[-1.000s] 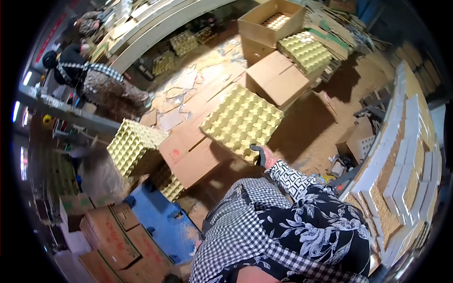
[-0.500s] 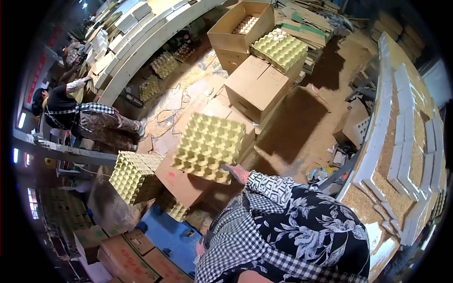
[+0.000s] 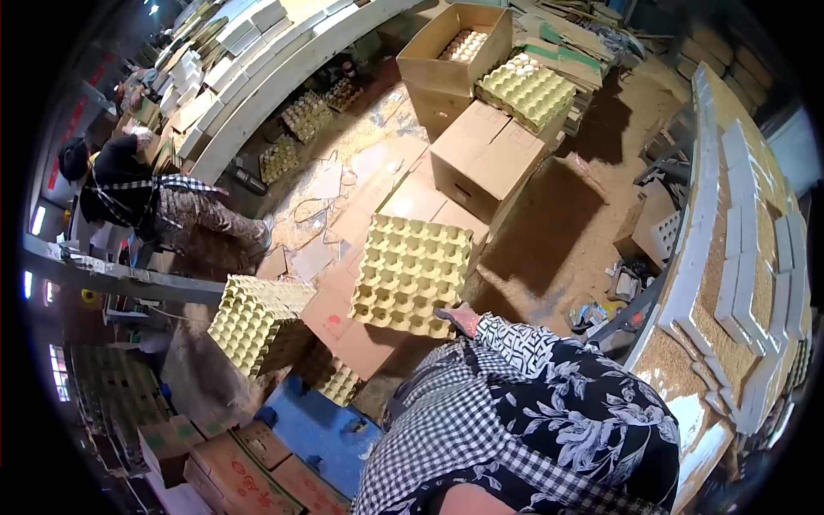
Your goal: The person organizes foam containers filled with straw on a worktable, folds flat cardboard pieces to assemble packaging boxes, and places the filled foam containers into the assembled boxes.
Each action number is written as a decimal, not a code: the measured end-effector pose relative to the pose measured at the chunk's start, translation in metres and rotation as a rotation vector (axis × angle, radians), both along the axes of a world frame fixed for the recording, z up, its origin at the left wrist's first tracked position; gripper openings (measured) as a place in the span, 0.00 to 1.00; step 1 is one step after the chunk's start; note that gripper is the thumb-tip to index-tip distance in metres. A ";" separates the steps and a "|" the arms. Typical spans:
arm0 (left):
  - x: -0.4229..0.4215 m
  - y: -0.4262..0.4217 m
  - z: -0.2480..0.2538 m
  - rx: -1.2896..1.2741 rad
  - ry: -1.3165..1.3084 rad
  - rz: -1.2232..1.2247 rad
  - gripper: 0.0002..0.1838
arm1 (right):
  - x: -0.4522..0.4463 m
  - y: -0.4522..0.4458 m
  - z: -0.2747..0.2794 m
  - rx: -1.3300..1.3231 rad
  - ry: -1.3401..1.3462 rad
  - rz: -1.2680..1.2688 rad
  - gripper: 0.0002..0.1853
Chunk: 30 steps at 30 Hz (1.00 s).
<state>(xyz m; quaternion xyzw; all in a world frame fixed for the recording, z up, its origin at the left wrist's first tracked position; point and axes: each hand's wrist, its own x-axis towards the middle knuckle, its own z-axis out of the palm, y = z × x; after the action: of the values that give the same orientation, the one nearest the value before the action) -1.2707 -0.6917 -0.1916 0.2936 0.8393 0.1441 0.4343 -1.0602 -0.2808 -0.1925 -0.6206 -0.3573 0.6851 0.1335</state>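
Observation:
My right hand, in a grey and pink glove, grips the near right corner of a yellow egg tray. The tray's cups show no eggs, and it lies over brown cartons; whether it touches them I cannot tell. Left of it stands a stack of similar egg trays. Another stack of trays sits lower, beside a closed carton with a red mark. My left hand is hidden behind the checked apron.
Beyond is a closed carton, then an egg tray with a few eggs on top. An open carton holds eggs. Bedding-filled white troughs run along the right. A person bends at the left-hand bench.
The whole view has shifted slightly, with the tray and my right hand now further right and the tray lying flatter. The other person has bent lower, arm drawn in.

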 end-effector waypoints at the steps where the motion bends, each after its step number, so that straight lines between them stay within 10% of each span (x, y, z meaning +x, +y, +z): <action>1: -0.010 -0.002 -0.004 0.014 0.000 -0.018 0.12 | 0.002 -0.001 -0.008 0.032 0.242 -0.003 0.34; 4: -0.035 0.003 -0.008 0.080 0.001 -0.082 0.12 | 0.003 -0.005 -0.095 0.261 0.137 0.073 0.27; 8: -0.062 0.017 -0.009 0.184 0.011 -0.075 0.12 | 0.011 0.002 -0.078 0.090 0.171 0.193 0.21; 21: -0.069 -0.005 -0.024 0.158 -0.014 -0.193 0.15 | 0.016 0.012 0.090 -0.046 0.290 0.055 0.17; 30: -0.061 0.034 -0.013 0.045 0.044 -0.035 0.16 | 0.050 0.145 0.079 0.625 0.091 0.256 0.18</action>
<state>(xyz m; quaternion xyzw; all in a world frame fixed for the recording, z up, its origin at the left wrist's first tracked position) -1.3313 -0.6577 -0.2049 0.3209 0.8400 0.1488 0.4114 -1.0097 -0.1353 -0.1135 -0.4685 -0.6188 0.5805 0.2462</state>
